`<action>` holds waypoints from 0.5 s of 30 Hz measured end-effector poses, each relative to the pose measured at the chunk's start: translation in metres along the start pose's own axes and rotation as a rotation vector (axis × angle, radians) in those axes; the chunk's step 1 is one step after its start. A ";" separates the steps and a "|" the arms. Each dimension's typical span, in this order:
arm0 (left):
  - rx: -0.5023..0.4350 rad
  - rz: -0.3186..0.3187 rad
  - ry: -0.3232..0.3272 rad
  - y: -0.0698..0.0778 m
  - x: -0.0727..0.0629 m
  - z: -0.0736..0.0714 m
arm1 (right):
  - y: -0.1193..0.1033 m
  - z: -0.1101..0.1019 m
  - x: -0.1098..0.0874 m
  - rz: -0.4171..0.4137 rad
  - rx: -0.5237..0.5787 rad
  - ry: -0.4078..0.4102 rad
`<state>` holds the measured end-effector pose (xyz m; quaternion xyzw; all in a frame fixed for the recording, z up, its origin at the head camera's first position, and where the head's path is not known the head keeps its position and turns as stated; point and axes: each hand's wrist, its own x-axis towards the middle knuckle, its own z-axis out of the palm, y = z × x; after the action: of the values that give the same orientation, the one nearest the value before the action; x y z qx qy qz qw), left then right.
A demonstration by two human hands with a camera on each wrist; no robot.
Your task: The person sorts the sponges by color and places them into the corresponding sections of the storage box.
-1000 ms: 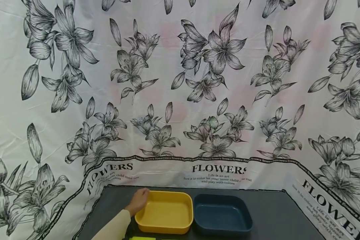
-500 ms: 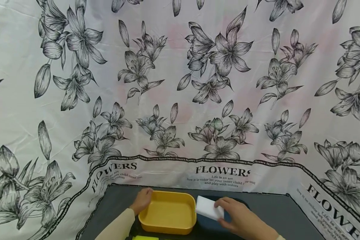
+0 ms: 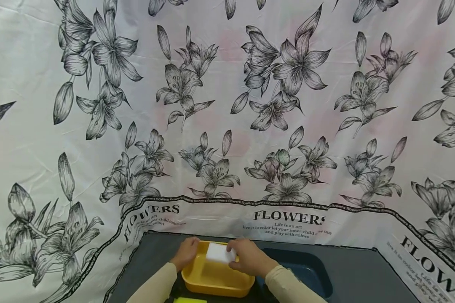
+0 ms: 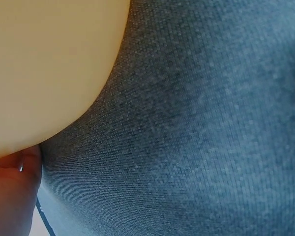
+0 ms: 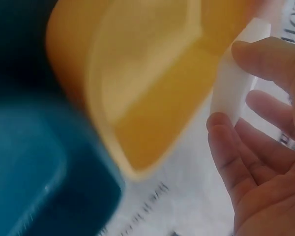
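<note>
A lime-green item (image 3: pixel 190 300), cut off below, lies in front of the smooth, round-cornered yellow tray (image 3: pixel 216 287). At its left rim the left hand (image 3: pixel 186 253) grips, fingertips partly hidden. The right hand (image 3: pixel 251 256) pinches a white block (image 3: pixel 215 253) above it, earlier over the blue tray (image 3: pixel 314 272) to its right. Creased floral cloth (image 3: pixel 220 99) hangs behind it.

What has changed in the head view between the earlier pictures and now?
The right hand, out of sight a second ago, came in gripping a white block over the blue tray, then moved left; it now holds the block over the yellow tray. The left hand stayed at the yellow tray's left edge, and the two trays remain side by side.
</note>
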<state>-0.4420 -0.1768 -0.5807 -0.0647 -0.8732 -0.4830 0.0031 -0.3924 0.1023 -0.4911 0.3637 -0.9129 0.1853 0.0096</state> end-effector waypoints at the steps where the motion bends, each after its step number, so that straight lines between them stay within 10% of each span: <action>1: -0.002 0.003 0.001 0.000 0.001 0.000 | 0.001 0.006 0.006 0.009 0.007 -0.006; 15: -0.021 0.099 0.014 -0.028 0.016 0.008 | 0.005 0.058 0.050 0.089 -0.067 -0.082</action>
<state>-0.4606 -0.1830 -0.6080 -0.1046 -0.8637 -0.4919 0.0326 -0.4257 0.0525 -0.5392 0.3294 -0.9335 0.1398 -0.0237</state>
